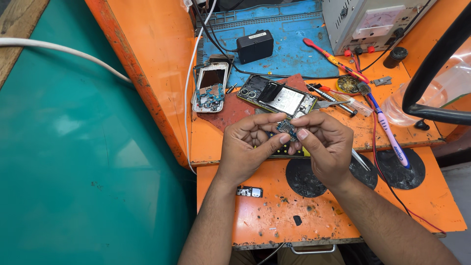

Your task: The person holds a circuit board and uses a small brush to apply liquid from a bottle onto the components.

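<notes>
Both hands meet over the middle of the orange bench and pinch a small circuit board between them. The left hand has its fingers curled in, thumb and forefinger closed on the board's left edge; the right hand is curled the same way, thumb tip pressed on the board's right side. The board is held up off the bench, just above a dark part with a yellow edge that lies under the hands. Just beyond the hands lies an opened phone with its back off, two camera rings at its left end. Left of it, on a dull red mat, sits a second, white-framed phone, also stripped. A black adapter rests on the blue mat at the far side, near a grey power supply at far right. A red-handled tool and a toothbrush lie to the right of the hands, with tweezers near the opened phone. Near the left wrist a small loose module lies on the bench. A white cable crosses the green surface on the left
</notes>
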